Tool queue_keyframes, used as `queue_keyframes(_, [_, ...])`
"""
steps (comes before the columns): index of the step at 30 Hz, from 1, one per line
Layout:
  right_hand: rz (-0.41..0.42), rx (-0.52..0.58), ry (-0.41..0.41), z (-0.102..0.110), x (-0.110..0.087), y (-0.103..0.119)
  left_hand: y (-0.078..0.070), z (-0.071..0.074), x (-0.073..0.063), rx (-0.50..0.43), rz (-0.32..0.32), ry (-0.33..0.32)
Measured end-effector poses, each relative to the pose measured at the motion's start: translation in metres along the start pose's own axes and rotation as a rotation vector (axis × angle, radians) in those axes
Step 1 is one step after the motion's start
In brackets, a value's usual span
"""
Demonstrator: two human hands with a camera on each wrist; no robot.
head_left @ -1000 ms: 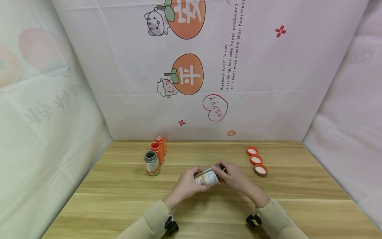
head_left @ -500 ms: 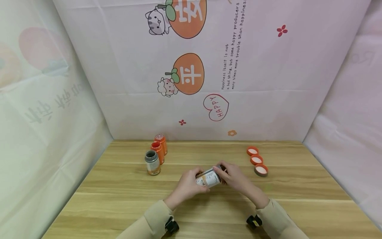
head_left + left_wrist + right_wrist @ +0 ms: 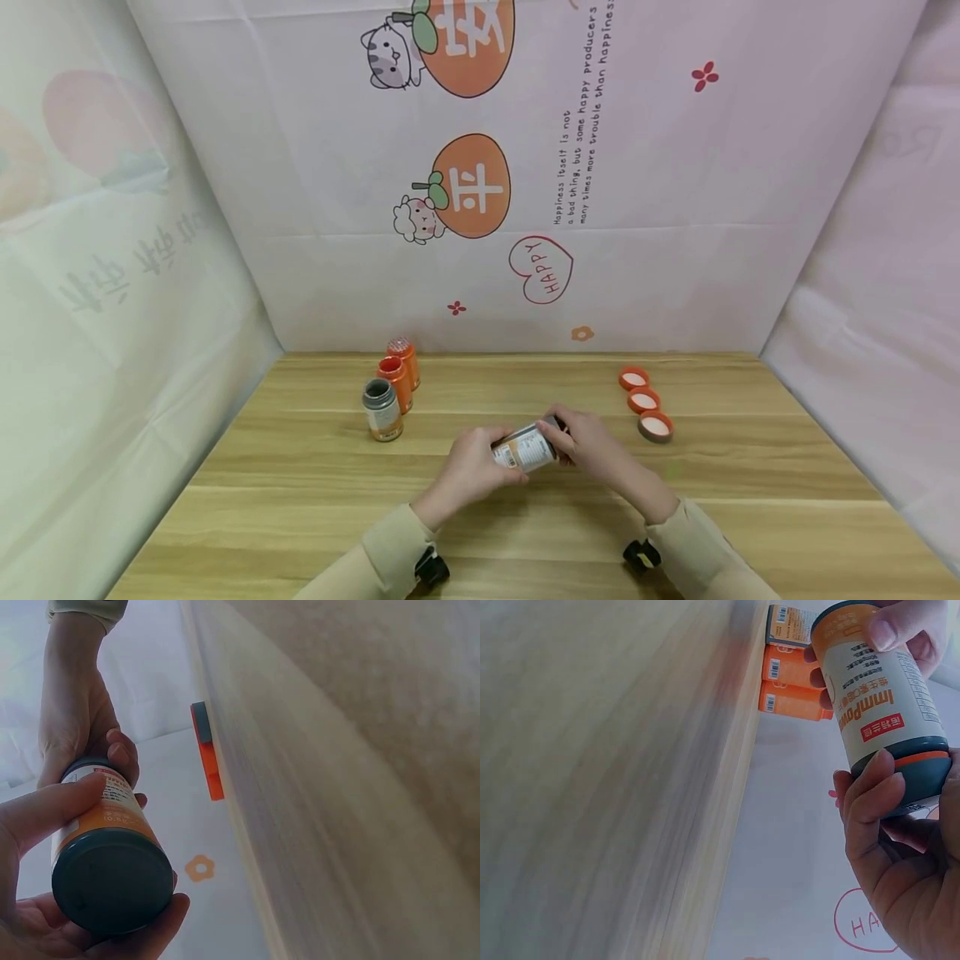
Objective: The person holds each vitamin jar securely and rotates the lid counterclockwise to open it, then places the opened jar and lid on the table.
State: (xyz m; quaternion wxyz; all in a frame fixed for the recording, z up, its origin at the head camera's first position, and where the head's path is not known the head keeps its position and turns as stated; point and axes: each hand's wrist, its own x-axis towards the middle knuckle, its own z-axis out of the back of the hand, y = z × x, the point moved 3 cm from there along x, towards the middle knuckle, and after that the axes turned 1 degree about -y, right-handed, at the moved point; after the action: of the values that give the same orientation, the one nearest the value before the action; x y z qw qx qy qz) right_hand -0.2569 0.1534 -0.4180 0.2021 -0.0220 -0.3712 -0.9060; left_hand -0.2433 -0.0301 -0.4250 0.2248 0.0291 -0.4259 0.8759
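A supplement bottle (image 3: 523,448) with a white label, an orange band and a dark grey-green base tilts above the table. My left hand (image 3: 474,467) grips its body near the base. At its upper right end, my right hand (image 3: 592,443) holds the dark cap, with thumb and fingers around it. The right wrist view shows the dark cap (image 3: 922,780) with an orange ring between it and the bottle's shoulder. In the left wrist view, the round base (image 3: 112,881) faces the camera and the right hand (image 3: 86,720) is behind at the cap end.
A lidless grey bottle (image 3: 383,412) and two orange bottles (image 3: 397,383) stand in a row at the back left of the wooden table (image 3: 300,500). Three caps (image 3: 643,401) lie with white liners upward at the back right. A printed cloth (image 3: 337,275) hangs behind.
The bottle has turned slightly in my hands, and the right fingers have shifted a little on the cap. The standing bottles and loose caps stay where they were.
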Motion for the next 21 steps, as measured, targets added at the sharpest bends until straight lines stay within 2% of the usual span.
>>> queue_keyframes(5, [0.009, -0.021, 0.001, -0.0004, -0.0002, -0.0014, -0.0002, 0.001, 0.0019, -0.004, 0.01, 0.003])
queue_keyframes(14, [0.016, -0.067, -0.024, -0.0028, 0.0006, -0.0012, 0.0045, 0.0019, 0.0046, -0.038, 0.03, 0.045])
queue_keyframes(21, [0.025, -0.064, -0.021, -0.0067, 0.0014, -0.0042, 0.0079, 0.0028, 0.0063, -0.088, 0.059, 0.076])
